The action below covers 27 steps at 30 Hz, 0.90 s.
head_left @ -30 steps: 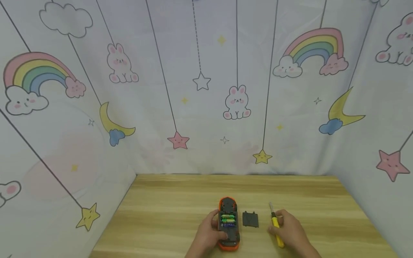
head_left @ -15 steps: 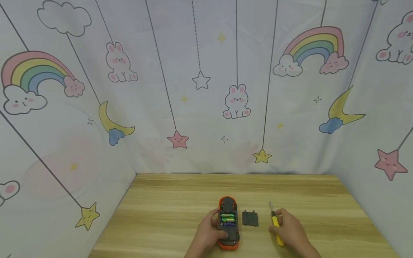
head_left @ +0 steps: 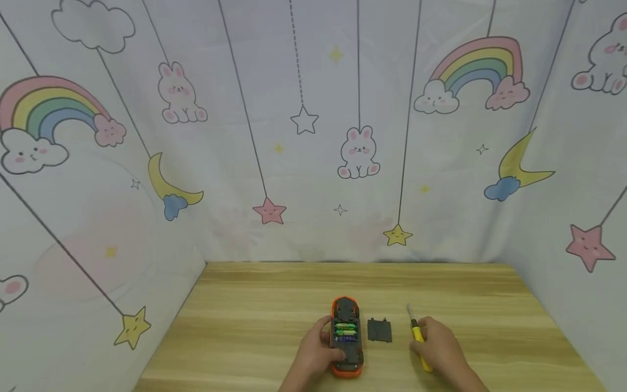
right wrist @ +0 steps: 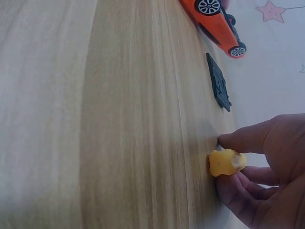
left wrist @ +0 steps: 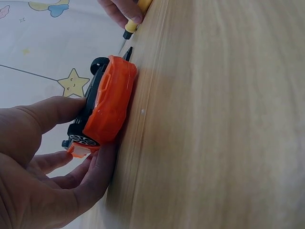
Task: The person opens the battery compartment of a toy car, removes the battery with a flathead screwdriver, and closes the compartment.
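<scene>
Left hand (head_left: 315, 347) grips the orange car (head_left: 351, 355), black belly up, green and blue batteries (head_left: 345, 332) showing; right hand (head_left: 443, 347) pinches the yellow screwdriver (head_left: 418, 336)!

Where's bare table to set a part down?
Free: tabletop left of the left hand, right of the right hand, and the strip between the toy car and the back wall. Crowded: between the hands, where toy car, dark cover and screwdriver leave only narrow gaps.

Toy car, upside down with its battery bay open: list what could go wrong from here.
The batteries sit uncovered, so they might drop out if the toy car is turned over. The loose cover lies between car and screwdriver, so a sideways sweep could knock it away.
</scene>
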Tool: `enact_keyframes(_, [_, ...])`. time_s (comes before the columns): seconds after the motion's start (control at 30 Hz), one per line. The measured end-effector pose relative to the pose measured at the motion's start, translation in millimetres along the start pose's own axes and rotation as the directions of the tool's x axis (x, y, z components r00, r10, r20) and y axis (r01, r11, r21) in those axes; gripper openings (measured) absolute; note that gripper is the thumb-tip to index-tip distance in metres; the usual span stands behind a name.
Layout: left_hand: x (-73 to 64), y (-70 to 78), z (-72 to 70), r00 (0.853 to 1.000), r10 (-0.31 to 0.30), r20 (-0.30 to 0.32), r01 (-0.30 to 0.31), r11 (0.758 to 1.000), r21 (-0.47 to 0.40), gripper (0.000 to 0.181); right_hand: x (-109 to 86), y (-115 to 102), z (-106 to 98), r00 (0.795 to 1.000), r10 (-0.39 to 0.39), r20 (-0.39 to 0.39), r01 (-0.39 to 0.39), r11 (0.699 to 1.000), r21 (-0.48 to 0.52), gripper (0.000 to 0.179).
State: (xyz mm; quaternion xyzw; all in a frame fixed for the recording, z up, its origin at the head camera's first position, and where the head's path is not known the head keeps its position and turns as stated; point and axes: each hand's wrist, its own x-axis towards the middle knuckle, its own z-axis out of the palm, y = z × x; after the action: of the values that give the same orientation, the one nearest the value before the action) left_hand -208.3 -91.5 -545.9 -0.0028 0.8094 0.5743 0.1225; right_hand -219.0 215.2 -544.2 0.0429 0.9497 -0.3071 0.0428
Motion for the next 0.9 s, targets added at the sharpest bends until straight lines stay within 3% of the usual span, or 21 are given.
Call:
enact_keyframes(0.43, [-1.0, -0.2, -0.3, 1.000, 0.000, 0.001, 0.000, 1.000, -0.008, 0.089, 0.4, -3.3, -4.9, 0.999, 0.036, 0.036, -0.034, 0.998, -0.045, 0.053])
enact_keyframes(0.67, [-4.0, -2.2, 0.1, 0.999, 0.052, -0.003, -0.052, 0.999, -0.012, 0.088, -1.6, -0.1, -5.0, 1.000, -0.016, -0.023, 0.016, 1.000, -0.001, 0.052])
enact_keyframes(0.9, [-3.6, -1.9, 0.0, 0.998, 0.064, 0.005, -0.064, 0.997, -0.043, 0.089, -2.1, -0.8, -8.6, 0.995, -0.062, -0.074, 0.060, 0.998, -0.028, 0.053])
